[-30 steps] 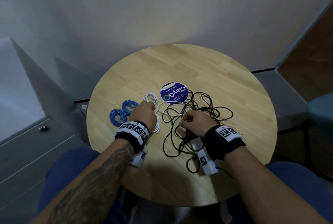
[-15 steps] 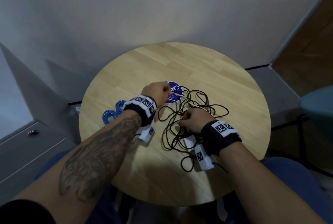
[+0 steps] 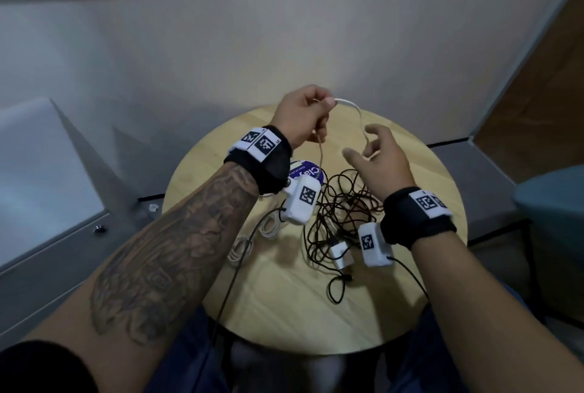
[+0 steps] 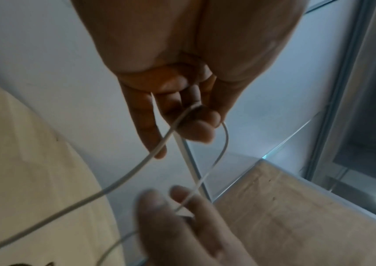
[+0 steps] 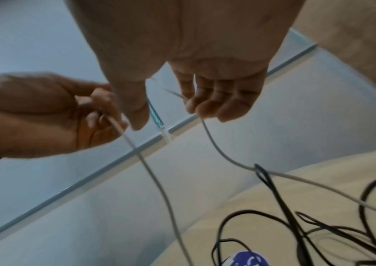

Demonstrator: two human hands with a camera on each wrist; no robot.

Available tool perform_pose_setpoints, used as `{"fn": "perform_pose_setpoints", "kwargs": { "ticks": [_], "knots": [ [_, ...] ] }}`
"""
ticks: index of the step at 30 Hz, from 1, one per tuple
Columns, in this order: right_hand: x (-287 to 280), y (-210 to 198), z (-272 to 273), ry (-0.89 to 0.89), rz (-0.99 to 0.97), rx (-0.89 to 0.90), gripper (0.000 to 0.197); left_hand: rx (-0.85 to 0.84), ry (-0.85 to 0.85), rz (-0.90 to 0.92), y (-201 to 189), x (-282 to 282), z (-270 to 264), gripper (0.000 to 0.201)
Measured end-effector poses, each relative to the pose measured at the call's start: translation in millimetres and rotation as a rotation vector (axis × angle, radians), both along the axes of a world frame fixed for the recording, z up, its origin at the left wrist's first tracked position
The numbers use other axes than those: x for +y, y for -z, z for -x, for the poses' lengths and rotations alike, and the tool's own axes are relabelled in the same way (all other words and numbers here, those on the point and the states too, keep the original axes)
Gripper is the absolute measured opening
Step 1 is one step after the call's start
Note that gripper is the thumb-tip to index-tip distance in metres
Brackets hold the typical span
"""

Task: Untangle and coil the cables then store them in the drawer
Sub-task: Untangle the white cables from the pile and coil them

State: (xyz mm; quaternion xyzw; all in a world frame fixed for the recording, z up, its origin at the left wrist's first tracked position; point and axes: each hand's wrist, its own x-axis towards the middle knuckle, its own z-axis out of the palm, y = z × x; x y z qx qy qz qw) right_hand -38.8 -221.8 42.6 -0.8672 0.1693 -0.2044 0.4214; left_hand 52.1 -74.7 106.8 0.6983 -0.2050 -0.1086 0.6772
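My left hand [image 3: 303, 114] is raised above the far side of the round wooden table [image 3: 284, 313] and pinches a thin white cable [image 3: 357, 111] between thumb and fingers. The cable arcs over to my right hand [image 3: 379, 155], whose fingers curl round it with the thumb apart. In the right wrist view the white cable [image 5: 159, 185] drops from both hands toward the table, one strand crossing a loop of the black cable. The tangled black cable [image 3: 341, 212] lies under my hands, with a white charger block [image 3: 339, 253] in it.
Two small white coils [image 3: 268, 228] [image 3: 240, 250] lie on the table's left side, near a purple round disc [image 3: 306, 171]. A grey cabinet with a drawer knob [image 3: 99, 229] stands at the left. A blue chair [image 3: 553, 203] is at the right.
Both hands rose off the table. The left hand lifted the white cable high, and the right hand left the black tangle and took hold of the white cable.
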Motion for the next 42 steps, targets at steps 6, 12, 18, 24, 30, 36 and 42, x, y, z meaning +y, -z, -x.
{"fn": "perform_pose_setpoints", "kwargs": {
  "ticks": [6, 12, 18, 24, 30, 36, 42],
  "knots": [
    [25, -30, -7, -0.324, 0.174, 0.265, 0.023, 0.141, 0.23, 0.26, -42, 11, 29, 0.011],
    [14, -69, -5, -0.245, 0.095, 0.111, 0.038, 0.092, -0.105, 0.197, -30, 39, 27, 0.012],
    [18, -118, -10, -0.21, -0.062, -0.151, 0.043, 0.042, 0.116, -0.28, 55, 27, 60, 0.034],
    [19, -159, -7, -0.211, -0.176, -0.327, 0.04, 0.0, 0.041, -0.203, 55, 31, 68, 0.016],
    [18, -164, -2, -0.186, -0.317, -0.293, 0.041, 0.167, -0.058, -0.045, 50, 60, 67, 0.024],
    [42, -165, -2, -0.303, -0.513, -0.248, 0.042, 0.091, 0.031, -0.08, 40, 56, 70, 0.039],
    [43, -170, 5, -0.339, -0.611, -0.245, 0.041, 0.169, 0.257, 0.087, 42, 54, 82, 0.016]
  ]
}}
